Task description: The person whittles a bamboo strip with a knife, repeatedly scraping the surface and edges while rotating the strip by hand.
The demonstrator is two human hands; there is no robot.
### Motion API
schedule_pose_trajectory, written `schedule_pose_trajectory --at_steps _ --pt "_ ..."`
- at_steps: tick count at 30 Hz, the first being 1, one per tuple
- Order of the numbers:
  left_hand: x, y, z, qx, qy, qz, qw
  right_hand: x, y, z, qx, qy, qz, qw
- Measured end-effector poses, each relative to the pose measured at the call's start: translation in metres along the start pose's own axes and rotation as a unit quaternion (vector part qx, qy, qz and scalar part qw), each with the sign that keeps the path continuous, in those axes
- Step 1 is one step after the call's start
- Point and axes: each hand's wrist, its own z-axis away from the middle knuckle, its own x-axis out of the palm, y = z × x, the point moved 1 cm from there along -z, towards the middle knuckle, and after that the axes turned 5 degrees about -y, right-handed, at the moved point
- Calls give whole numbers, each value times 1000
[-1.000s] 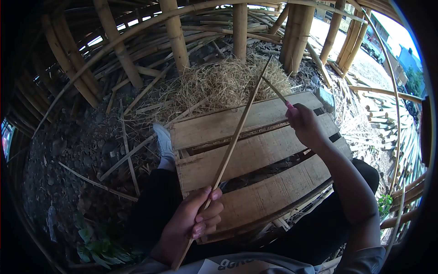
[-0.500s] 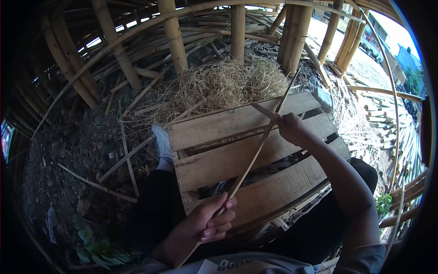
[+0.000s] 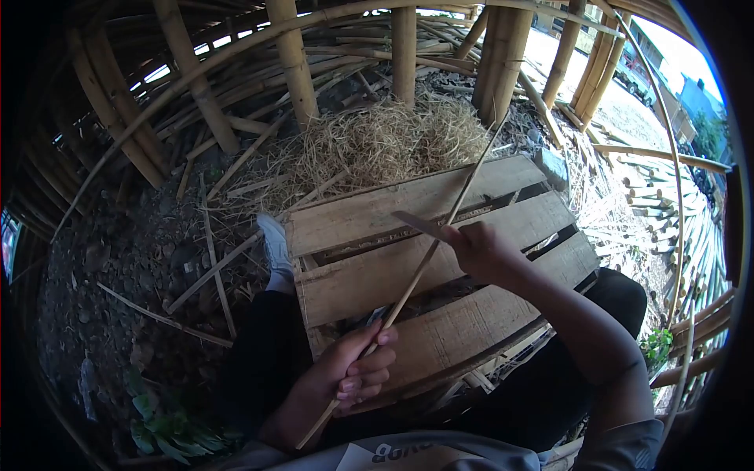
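My left hand (image 3: 357, 370) is wrapped round the lower part of a long, thin bamboo strip (image 3: 414, 281). The strip slants up and away over a wooden slatted crate (image 3: 377, 286), its far tip near a pile of shavings. In my right hand (image 3: 483, 251), closed at the middle of the strip, is a knife (image 3: 419, 224). The blade points to the left and crosses the strip close to the fingers. The handle is hidden inside the fist.
A heap of bamboo shavings (image 3: 385, 145) lies behind the crate. Upright bamboo posts (image 3: 292, 59) stand beyond it. Loose sticks (image 3: 165, 316) lie on the dark ground at left, near a white shoe (image 3: 275, 243). Cut bamboo poles (image 3: 687, 228) are stacked at right.
My right hand and the knife have slid down along the strip, toward me and to the left. My left hand keeps its hold, slightly lower.
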Motion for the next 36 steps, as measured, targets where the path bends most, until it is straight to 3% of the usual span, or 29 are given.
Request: schedule_pose_trajectory --at_steps 1,3,5,6,9,11,13,15,17,22,23,27,29,32,35,36 --pt "-2 1 1 4 -15 10 1000 -9 8 -11 17 65 17 998" --pt "-1 -1 1 1 -18 15 1000 -8 9 -11 43 46 6 998" --pt "0 -2 0 2 -19 21 1000 24 -7 9 -128 59 14 990" --pt "1 -2 0 2 -4 13 1000 32 -19 20 -133 25 7 991" --pt "0 -1 1 -3 1 1 1000 13 -21 14 -104 -20 28 994" --pt "1 -1 -1 0 -14 3 1000 -9 -2 -6 -7 34 74 997" --pt "6 -2 0 -1 34 -51 998 -19 5 -14 5 75 75 994" --pt "5 -3 0 2 28 -40 999 0 -9 4 30 53 41 997" --pt "5 -1 0 2 24 -30 999 24 -16 22 -84 24 15 996" --pt "-7 0 -2 10 -42 40 998 -11 10 -18 79 59 6 995" --pt "-7 0 -2 11 -43 38 998 -9 2 -11 78 61 7 995" --pt "1 -1 1 10 -23 39 999 38 -36 34 -87 1 -7 996" --pt "-1 0 0 6 -4 27 1000 27 -30 23 -78 -6 -1 997" --pt "-9 0 -2 12 -71 98 993 0 14 -19 44 94 30 994" --pt "-7 0 -2 14 -71 106 992 17 -15 4 5 55 7 998" --pt "-7 0 -1 9 -66 111 992 33 -28 20 -48 43 -14 998"
